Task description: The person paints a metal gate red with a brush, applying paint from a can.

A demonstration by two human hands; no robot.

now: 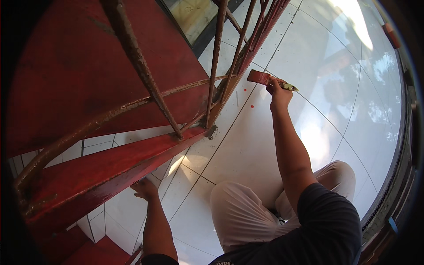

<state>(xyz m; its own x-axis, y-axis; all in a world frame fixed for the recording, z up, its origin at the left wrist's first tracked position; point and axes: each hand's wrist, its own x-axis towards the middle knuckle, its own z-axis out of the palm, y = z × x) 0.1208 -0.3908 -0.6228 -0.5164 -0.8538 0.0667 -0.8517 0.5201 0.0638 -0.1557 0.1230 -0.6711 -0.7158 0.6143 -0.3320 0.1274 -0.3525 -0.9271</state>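
Observation:
My right hand (278,93) is closed around a paintbrush (259,77), held above the tiled floor beside the railing. Its wide head is coated in red, and its paint-stained handle sticks out to the right of my fingers. My left hand (146,189) is at the lower edge of a red-painted metal beam (128,164), fingers curled. A small bluish edge shows at those fingertips, but the beam hides what they hold. Brown, patchy railing bars (140,66) rise from the beam, one of them curved. Red looks wet and glossy along the beam's side.
White floor tiles (234,152) carry a few red drops (252,106) near the brush. A broad red panel (88,75) lies beyond the bars at left. Grey rough residue (212,131) sits at the railing's foot corner. My bent knees (240,210) are close in front.

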